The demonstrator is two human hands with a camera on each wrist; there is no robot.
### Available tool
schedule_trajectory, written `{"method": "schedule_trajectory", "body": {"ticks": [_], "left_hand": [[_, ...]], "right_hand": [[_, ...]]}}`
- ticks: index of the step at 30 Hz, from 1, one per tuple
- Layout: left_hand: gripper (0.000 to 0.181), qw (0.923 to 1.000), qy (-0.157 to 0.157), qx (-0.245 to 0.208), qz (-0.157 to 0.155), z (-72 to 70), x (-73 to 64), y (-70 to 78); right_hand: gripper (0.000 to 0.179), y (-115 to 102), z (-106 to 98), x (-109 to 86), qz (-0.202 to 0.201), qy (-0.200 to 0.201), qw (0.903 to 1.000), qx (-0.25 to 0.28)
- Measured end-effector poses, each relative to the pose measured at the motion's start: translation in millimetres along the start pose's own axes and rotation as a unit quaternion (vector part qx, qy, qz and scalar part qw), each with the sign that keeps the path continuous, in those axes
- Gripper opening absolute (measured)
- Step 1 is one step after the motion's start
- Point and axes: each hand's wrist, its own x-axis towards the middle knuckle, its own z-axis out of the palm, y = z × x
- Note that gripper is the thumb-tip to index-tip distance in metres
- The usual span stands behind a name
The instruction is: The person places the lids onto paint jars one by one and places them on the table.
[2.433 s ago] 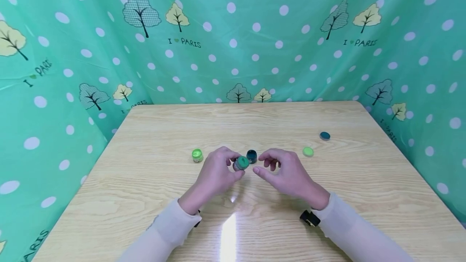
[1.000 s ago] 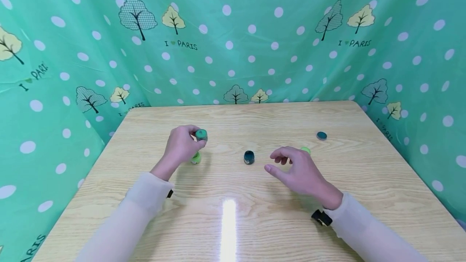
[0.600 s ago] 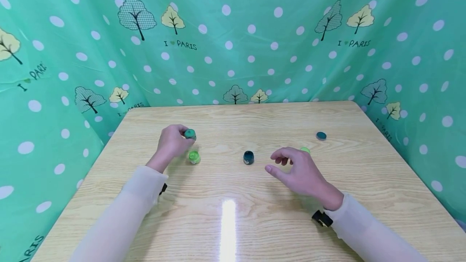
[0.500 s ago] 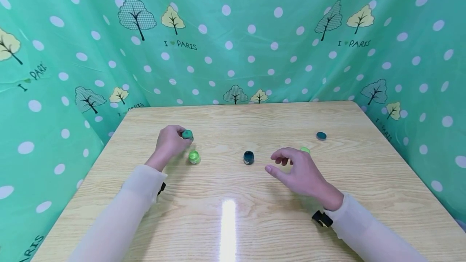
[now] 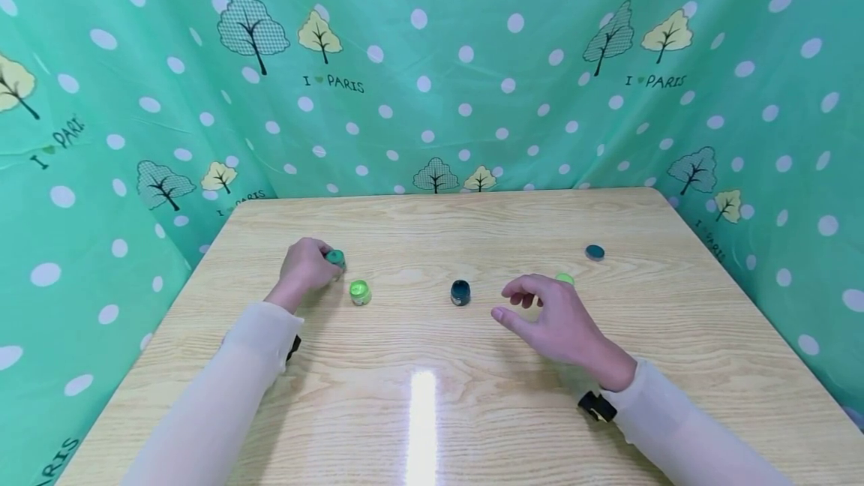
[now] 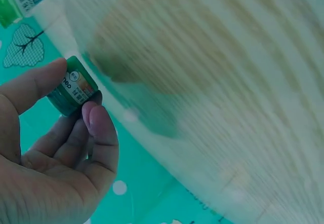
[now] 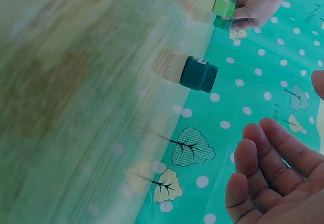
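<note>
One green jar (image 5: 335, 258) was pinched in my left grip (image 5: 307, 265), left of the dark blue jar (image 5: 460, 292) and beyond it. Nearer to it on that side, a lime jar (image 5: 360, 292) stood on the desk (image 5: 513, 426). My right grip (image 5: 556, 323), wide and loosely curved, hung to the dark blue jar's right; a blue lid (image 5: 595, 252) lay farther right.

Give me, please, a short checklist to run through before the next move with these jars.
1. Left hand grips the emerald jar: ok.
2. Emerald jar apart from the light green jar: ok.
3. Emerald jar resting on the table: cannot tell.
4. Dark blue jar upright: ok.
5. Right hand holding nothing: ok.
6. Light green lid fully visible: not ok, partly hidden by the right hand.
</note>
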Motion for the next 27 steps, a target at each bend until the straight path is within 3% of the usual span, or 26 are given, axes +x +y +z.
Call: {"method": "schedule_trajectory", "body": {"ticks": [8, 14, 27], "left_hand": [[0.048, 0.9998, -0.003, 0.018, -0.003, -1.3, 0.1, -4.1], [0.06, 0.9997, 0.016, 0.021, -0.002, -6.9, -10.1, 0.9], [0.05, 0.9956, 0.073, -0.016, 0.056, -14.0, -34.9, 10.9]], "right_hand": [[0.024, 1, 0, -0.5, -0.005, 0.002, 1.0, 0.002], [0.024, 2, -1, 0.4, -0.008, 0.001, 1.0, 0.004], [0.025, 7, -5, 2.7, 0.003, 0.009, 1.0, 0.001]]}}
